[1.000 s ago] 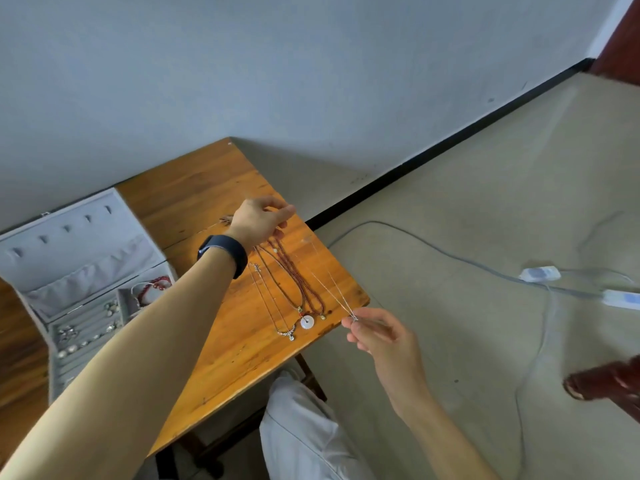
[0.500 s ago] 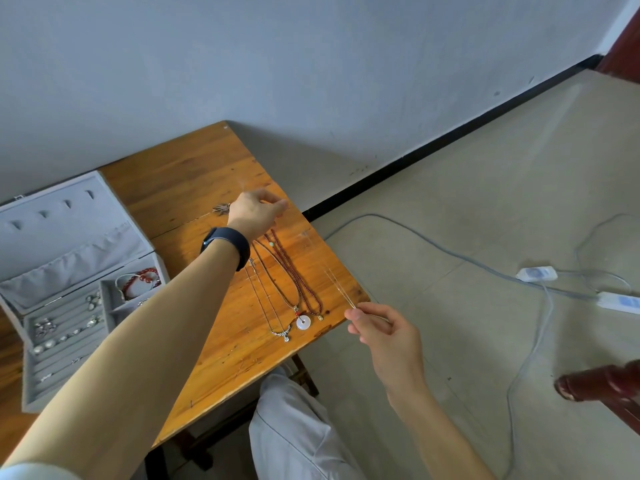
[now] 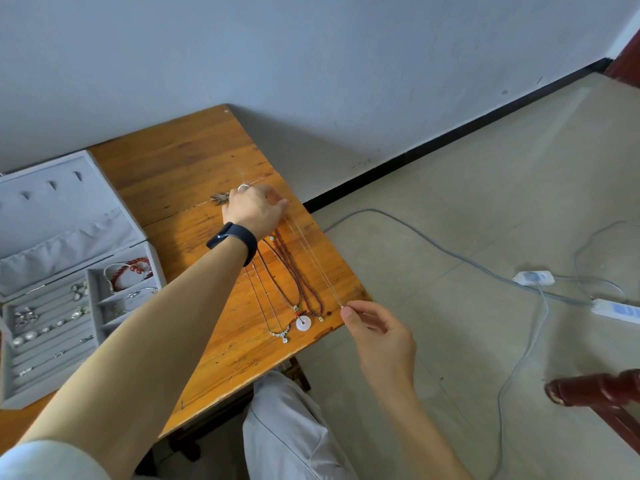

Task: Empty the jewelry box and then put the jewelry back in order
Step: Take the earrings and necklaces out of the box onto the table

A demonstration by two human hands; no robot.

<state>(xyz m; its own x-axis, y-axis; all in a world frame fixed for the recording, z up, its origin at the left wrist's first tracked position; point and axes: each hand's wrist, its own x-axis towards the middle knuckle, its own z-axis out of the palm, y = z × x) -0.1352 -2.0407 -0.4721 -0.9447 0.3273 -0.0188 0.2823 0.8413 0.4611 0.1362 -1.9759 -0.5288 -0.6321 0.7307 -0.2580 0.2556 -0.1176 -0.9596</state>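
The table [image 3: 194, 157] is the biggest thing here. The box [image 3: 62, 216] sits open at its left end, and small pieces sit in its slots. The left hand [image 3: 254, 211] reaches to the far side and grips the far end of a thin chain [image 3: 317, 268]. The right hand [image 3: 379, 336] pinches the near end, right at the table's edge. Other necklaces [image 3: 294, 282] lie in a row just left of the chain.

I think the job now is to lay the chain flat. It is best to lower both ends together, keep it straight, and keep it off the row so nothing tangles. Then let go softly.

The chain is close to the right edge, and its near end is at the corner, so it could slip to the floor. Far and left there is more bare wood.
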